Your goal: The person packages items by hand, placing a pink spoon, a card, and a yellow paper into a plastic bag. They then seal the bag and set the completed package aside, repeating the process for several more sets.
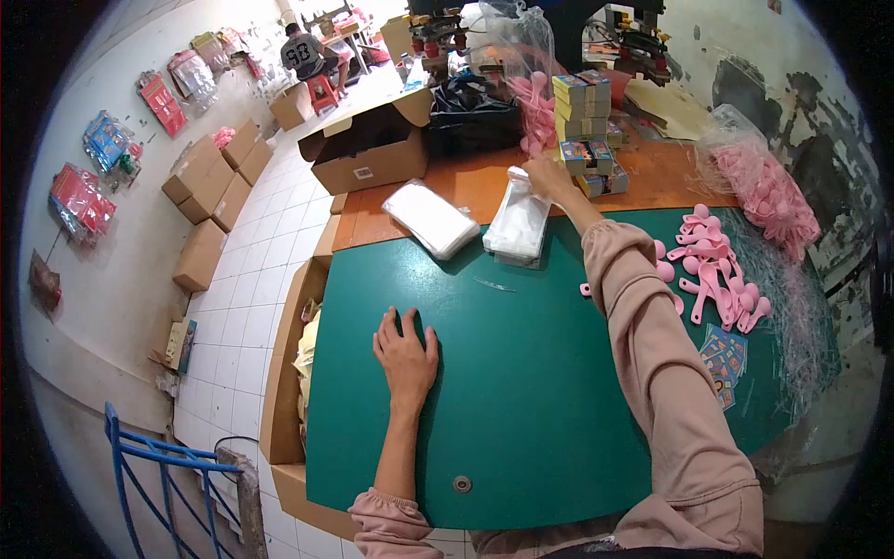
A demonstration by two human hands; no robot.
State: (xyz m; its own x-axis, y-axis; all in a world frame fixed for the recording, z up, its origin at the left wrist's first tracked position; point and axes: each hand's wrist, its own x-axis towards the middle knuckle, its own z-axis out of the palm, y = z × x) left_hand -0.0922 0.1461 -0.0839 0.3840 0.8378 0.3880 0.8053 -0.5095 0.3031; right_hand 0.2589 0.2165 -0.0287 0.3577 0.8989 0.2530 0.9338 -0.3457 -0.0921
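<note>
My left hand (pixel 405 356) lies on the green tabletop (pixel 521 401) with its fingers spread, holding nothing. Stretched out to the back of the table, my right hand (pixel 549 177) has its fingers closed at the top end of a stack of clear plastic bags (pixel 517 224). The fingertips are small in view and partly hidden. Left of that stack lies a thicker white packet in plastic (pixel 431 220). Just beyond my right hand stand banded stacks of small printed cards (pixel 587 156). Pink plastic scoops (pixel 712 270) are heaped right of my right sleeve.
Loose printed cards (pixel 724 359) lie near the scoops. At the back right sits a bag of pink scoops (pixel 764 186), with crumpled clear plastic (pixel 782 317) along the edge. An open cardboard box (pixel 368 158) stands back left. A person (pixel 307 56) sits far off on a red stool.
</note>
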